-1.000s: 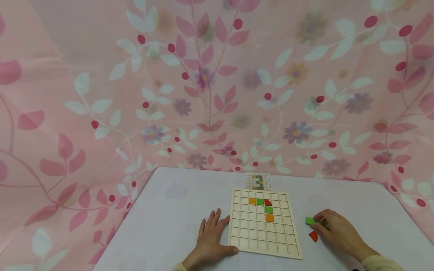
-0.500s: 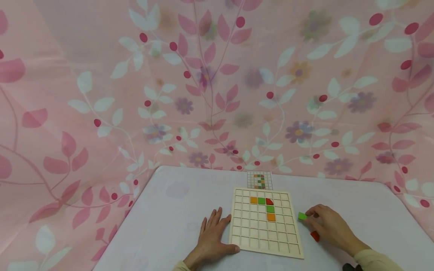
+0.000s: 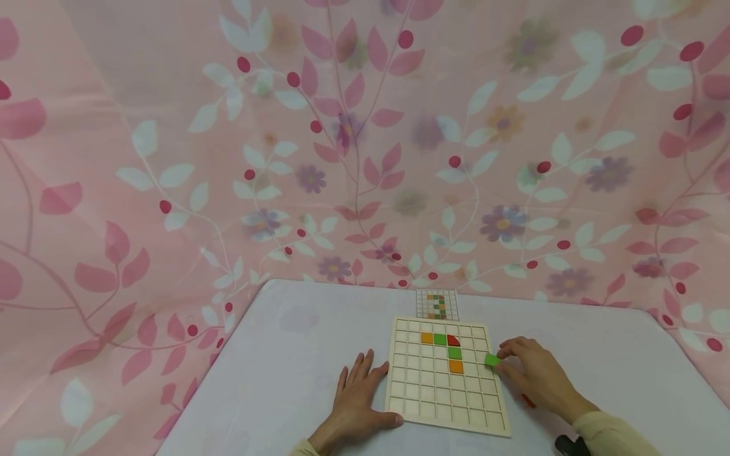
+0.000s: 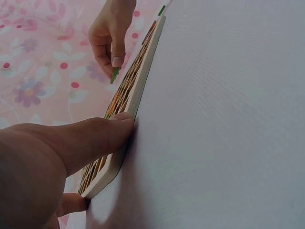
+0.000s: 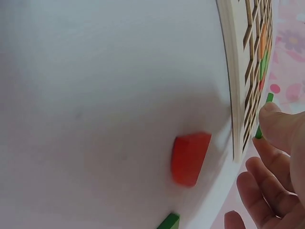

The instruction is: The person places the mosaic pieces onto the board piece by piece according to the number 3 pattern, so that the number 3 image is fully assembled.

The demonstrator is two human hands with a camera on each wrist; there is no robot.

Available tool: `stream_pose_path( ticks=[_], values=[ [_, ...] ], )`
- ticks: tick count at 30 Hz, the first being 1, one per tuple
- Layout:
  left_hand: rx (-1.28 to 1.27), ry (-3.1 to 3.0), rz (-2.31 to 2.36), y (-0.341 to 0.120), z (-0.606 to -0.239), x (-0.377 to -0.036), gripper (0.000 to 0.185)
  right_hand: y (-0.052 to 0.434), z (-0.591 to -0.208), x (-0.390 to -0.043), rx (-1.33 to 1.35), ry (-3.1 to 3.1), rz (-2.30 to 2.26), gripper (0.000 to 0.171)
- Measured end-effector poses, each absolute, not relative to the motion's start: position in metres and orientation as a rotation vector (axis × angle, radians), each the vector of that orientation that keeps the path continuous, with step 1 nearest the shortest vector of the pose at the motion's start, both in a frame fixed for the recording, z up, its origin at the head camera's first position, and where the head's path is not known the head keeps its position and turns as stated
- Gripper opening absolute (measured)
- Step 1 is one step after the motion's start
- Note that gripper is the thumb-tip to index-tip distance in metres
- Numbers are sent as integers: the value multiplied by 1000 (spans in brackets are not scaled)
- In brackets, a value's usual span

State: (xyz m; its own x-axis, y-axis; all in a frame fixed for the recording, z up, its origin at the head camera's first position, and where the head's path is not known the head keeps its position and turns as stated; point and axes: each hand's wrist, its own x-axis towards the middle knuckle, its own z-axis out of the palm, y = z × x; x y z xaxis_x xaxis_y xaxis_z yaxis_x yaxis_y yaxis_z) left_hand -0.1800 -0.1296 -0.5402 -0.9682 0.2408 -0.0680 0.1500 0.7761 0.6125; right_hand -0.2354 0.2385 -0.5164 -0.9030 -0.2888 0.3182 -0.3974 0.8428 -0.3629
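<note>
1. The right hand pinches a green square tile between thumb and fingertips, holding it just over the right-hand columns of the wooden grid board, on edge in the wrist view, likely for dropping into a cell.
2. The left hand lies spread flat on the worktop, thumb pressed against the board's near left corner, apparently bracing it against sliding.
3. On the board sit orange, green and red tiles in a hook shape; a small pattern card lies just beyond it.
4. A red tile rests on the worktop beside the board's right edge, with another green piece near it.
</note>
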Motion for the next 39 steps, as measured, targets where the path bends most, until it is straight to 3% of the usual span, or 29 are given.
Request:
stream_pose_path(
  ticks=[26, 39],
  values=[
    [293, 2821, 953, -128, -540, -182, 100, 179, -518, -249, 580, -2842, 756, 10],
    [316, 2821, 953, -130, -538, -180, 99, 166, -521, -253, 748, -2750, 618, 19]
  ],
)
